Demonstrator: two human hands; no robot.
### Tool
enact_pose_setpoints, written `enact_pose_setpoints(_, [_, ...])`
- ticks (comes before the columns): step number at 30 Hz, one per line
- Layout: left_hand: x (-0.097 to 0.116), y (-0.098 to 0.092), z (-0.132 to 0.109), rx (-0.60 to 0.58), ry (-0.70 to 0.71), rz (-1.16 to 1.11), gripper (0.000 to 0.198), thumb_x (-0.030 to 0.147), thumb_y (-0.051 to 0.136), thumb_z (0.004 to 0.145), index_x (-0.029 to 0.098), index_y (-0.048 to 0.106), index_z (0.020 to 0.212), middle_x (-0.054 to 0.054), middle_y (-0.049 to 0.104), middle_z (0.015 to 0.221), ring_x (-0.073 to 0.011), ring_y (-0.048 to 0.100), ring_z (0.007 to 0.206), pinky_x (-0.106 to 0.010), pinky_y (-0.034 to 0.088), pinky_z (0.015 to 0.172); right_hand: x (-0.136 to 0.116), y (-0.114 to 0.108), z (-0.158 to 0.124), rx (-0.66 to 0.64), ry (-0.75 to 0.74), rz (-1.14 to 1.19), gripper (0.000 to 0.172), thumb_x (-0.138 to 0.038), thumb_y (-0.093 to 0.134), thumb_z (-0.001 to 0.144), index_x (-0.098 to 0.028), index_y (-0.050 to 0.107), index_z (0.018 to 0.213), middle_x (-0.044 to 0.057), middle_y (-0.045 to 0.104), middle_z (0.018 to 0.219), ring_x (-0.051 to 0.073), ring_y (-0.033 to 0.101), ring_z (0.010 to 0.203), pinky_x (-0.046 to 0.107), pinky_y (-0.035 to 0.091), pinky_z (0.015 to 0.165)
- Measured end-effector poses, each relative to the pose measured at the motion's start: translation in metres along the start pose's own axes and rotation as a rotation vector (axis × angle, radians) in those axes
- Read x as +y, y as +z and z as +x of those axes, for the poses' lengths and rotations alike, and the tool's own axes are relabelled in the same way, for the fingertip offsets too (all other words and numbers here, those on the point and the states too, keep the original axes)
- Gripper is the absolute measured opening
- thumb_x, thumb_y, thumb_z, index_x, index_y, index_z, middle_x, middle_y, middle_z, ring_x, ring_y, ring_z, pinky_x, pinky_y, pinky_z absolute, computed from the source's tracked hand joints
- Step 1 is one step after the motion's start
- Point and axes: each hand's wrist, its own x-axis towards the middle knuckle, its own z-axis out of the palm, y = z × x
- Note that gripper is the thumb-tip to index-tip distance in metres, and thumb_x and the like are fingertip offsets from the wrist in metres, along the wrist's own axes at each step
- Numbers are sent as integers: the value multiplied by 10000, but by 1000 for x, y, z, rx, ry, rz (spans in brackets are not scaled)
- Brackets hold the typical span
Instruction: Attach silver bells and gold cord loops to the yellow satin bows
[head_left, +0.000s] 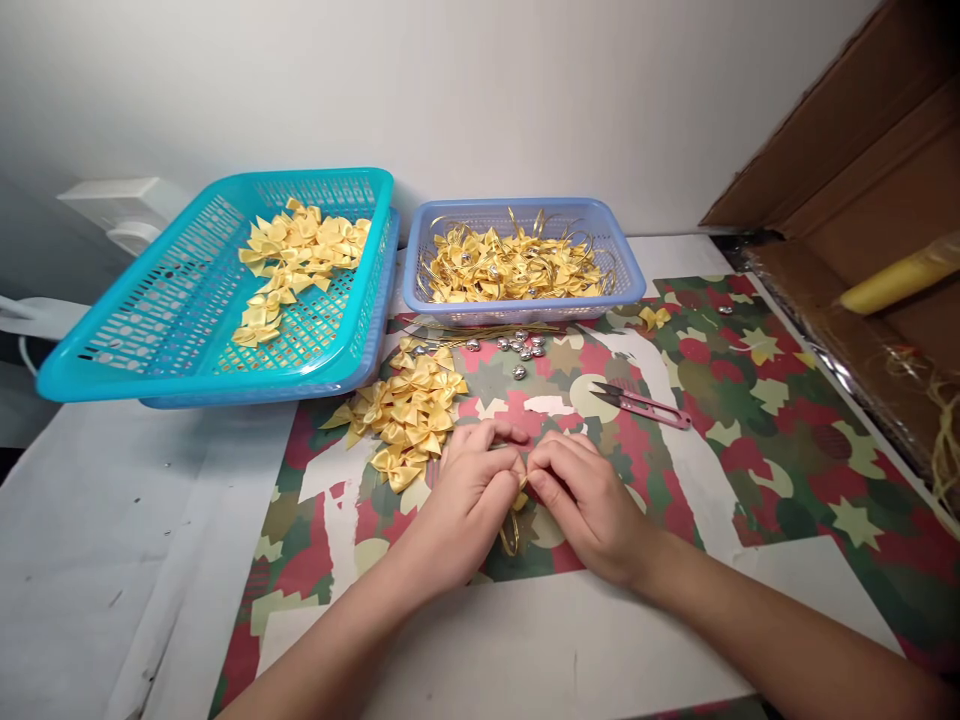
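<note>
My left hand [480,490] and my right hand [581,495] meet low over the middle of the patterned sheet. Both are closed, fingertips pinched together around a yellow ribbon bow [520,498], mostly hidden by the fingers. A loop of gold cord [511,537] hangs below it on the near side. Just left of my left hand lies a heap of yellow bows [412,405]. Several small silver bells [519,372] lie beyond the hands, with straight gold cords [487,330] behind them. Pink-handled thread snips [645,405] rest to the right, blades pointing left.
A turquoise basket [187,385] with loose bows stands at the left, stacked on a blue one. A periwinkle basket [525,308] holds bows with gold cords against the wall. One bow [655,317] lies right of it. An open cardboard box [825,170] borders the right side.
</note>
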Motion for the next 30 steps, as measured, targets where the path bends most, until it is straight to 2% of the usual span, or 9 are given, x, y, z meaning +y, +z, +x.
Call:
enact_pose_setpoints(3, [0, 0, 0, -5, -6, -11, 293, 198, 321, 903, 200, 447, 638, -6, 550, 1161, -231, 421, 1165, -402, 336, 983, -2, -2, -1, 58, 5, 40, 170, -113, 415, 936, -213, 450, 803, -14, 506, 726, 141, 478, 687, 296, 368, 684])
enact_pose_setpoints(7, [0, -1, 0, -4, -17, -32, 291, 201, 325, 899, 199, 426, 626, -6, 552, 1165, -232, 419, 1182, -397, 327, 996, -4, -3, -3, 188, -28, 66, 137, -101, 523, 835, -216, 461, 793, -32, 480, 672, 131, 460, 610, 291, 380, 631])
enact_pose_setpoints(13, [0, -2, -1, 13, -28, -79, 288, 187, 322, 891, 199, 442, 630, -9, 553, 1142, -218, 422, 1194, -369, 318, 1001, -5, -1, -3, 249, -110, 24, 145, -100, 626, 792, -210, 538, 756, -6, 588, 659, 161, 559, 636, 331, 434, 647])
enact_pose_setpoints(15, [1, -2, -1, 15, -36, -85, 283, 185, 324, 892, 201, 454, 641, -10, 552, 1145, -213, 424, 1193, -359, 317, 1001, -6, 2, -3, 269, -69, 75, 150, -103, 651, 784, -213, 548, 775, 5, 629, 698, 171, 596, 675, 324, 466, 649])
enact_pose_setpoints(20, [1, -1, 0, 21, -34, -85, 286, 185, 321, 897, 204, 475, 657, -12, 551, 1126, -210, 423, 1187, -352, 319, 991, -8, 9, -5, 280, 154, 302, 173, -90, 651, 786, -226, 553, 828, -16, 646, 756, 128, 625, 679, 236, 512, 607])
enact_pose_setpoints(23, [1, 0, 0, 31, -33, -69, 276, 189, 333, 897, 204, 483, 666, -14, 546, 1134, -213, 423, 1181, -361, 319, 987, -7, 10, -6, 272, 196, 360, 186, -82, 640, 791, -232, 536, 824, -29, 635, 749, 120, 627, 687, 223, 517, 615])
enact_pose_setpoints(30, [1, 2, -1, 40, -24, -49, 263, 208, 364, 895, 202, 483, 661, -19, 550, 1128, -225, 419, 1176, -383, 324, 994, -7, 7, -5, 327, 58, 213, 219, -37, 622, 778, -225, 513, 804, -12, 635, 748, 135, 616, 695, 238, 483, 585])
